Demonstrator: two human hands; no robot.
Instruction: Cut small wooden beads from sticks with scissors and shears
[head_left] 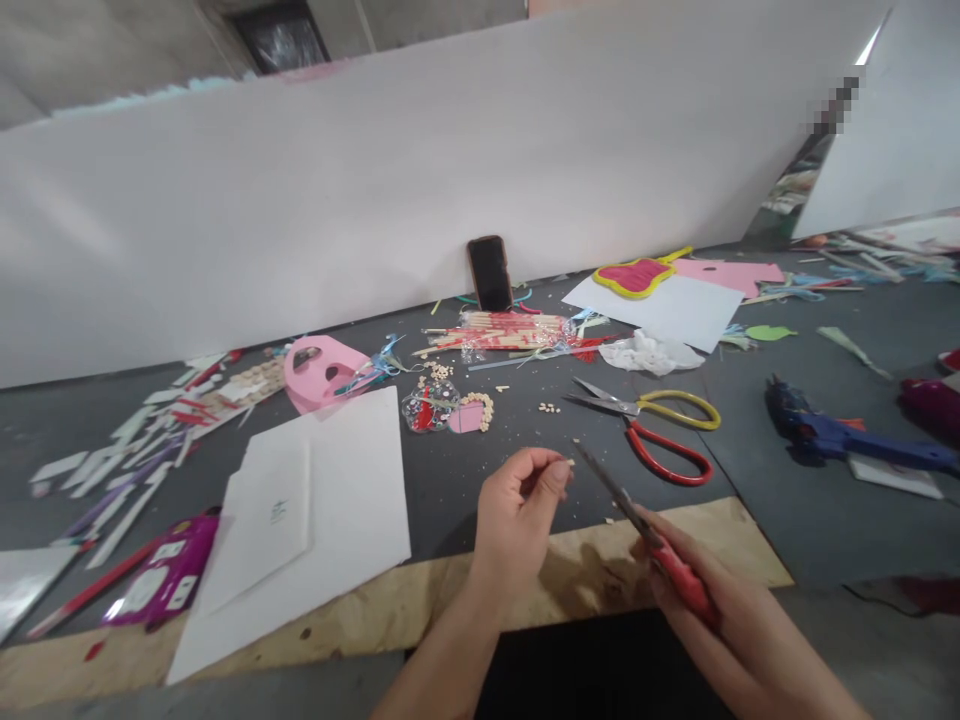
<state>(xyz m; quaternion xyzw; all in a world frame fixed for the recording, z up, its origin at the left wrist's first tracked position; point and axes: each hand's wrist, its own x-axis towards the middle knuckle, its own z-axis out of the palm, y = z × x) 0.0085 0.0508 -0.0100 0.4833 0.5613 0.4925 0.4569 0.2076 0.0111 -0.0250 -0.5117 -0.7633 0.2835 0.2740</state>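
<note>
My left hand (pixel 521 505) is closed in a pinch on a tiny pale piece (pixel 570 463) held just above the table's front edge. My right hand (pixel 720 600) grips the red handles of a pair of scissors (pixel 630 515). The dark blades point up and left, their tip almost touching the pale piece at my left fingertips. A second pair of scissors (pixel 652 425) with one yellow and one red handle lies open on the dark table behind them.
White sheets (pixel 330 500) lie to the left, with a magenta packet (pixel 161 575) beside them. A blue glue gun (pixel 840 435) lies at right. A phone (pixel 489 272) leans on the white wall; sticks (pixel 510 332), a pink foam piece (pixel 322 372), beads and scraps litter the table.
</note>
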